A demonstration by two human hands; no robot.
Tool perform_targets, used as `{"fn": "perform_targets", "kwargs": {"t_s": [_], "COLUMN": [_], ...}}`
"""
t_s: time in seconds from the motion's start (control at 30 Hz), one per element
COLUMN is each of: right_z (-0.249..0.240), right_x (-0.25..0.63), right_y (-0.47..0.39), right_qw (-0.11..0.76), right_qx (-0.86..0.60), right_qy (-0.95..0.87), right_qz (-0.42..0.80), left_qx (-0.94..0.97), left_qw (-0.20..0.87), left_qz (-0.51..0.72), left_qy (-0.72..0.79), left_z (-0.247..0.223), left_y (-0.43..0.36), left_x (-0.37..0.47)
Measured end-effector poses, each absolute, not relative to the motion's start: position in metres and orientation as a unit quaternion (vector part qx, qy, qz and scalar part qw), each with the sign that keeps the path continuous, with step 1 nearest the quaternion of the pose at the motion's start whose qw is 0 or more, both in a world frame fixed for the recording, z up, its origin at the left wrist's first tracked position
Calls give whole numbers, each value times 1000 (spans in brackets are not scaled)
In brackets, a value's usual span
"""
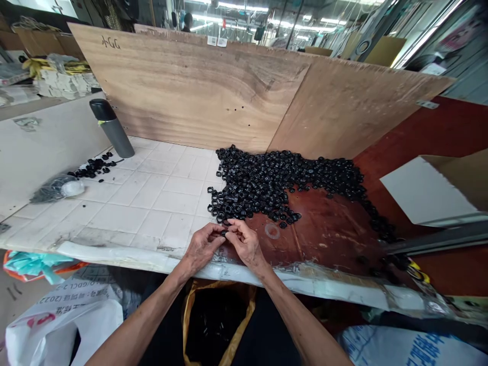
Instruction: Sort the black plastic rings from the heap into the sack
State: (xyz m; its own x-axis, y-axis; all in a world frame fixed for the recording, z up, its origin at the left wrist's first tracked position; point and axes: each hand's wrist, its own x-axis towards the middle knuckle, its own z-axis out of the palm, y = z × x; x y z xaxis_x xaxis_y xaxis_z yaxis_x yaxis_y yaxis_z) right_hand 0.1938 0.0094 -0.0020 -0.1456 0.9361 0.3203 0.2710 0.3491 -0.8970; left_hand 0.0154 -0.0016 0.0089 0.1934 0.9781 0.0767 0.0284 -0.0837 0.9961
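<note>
Near the front edge of the table, my left hand [202,246] and my right hand [245,244] meet, thumbs and forefingers pinched together. Between their fingertips is a small black ring-shaped part [224,233], partly covered by the fingers. Just beyond my hands spreads a large heap of similar black ring-shaped parts [259,178], reaching back to the wooden board. Below the table edge, between my legs, an open yellow-rimmed bag [187,325] has dark pieces inside, hard to make out.
A grey bottle [114,129] with a black cap stands at the back left. Loose black pieces [95,166] and a clear plastic bag [53,188] lie near it. An upright wooden board [198,86] closes the back. At right is an open cardboard box [423,190].
</note>
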Motion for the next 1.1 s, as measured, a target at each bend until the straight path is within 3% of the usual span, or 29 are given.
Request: {"fn": "perform_targets", "kwargs": {"t_s": [0.43, 0.9, 1.1], "right_z": [8, 12, 24], "right_x": [193, 194, 182], "right_y": [7, 1, -32], "right_qw": [438, 438, 434], "right_qx": [-470, -443, -510], "right_qy": [-704, -662, -547], "right_qz": [303, 417, 502], "left_qx": [597, 576, 696], "left_qw": [481, 525, 375], "left_qz": [455, 458, 447], "left_qy": [453, 428, 418], "left_z": [15, 16, 21], "left_y": [-3, -5, -41], "left_x": [14, 13, 10]}}
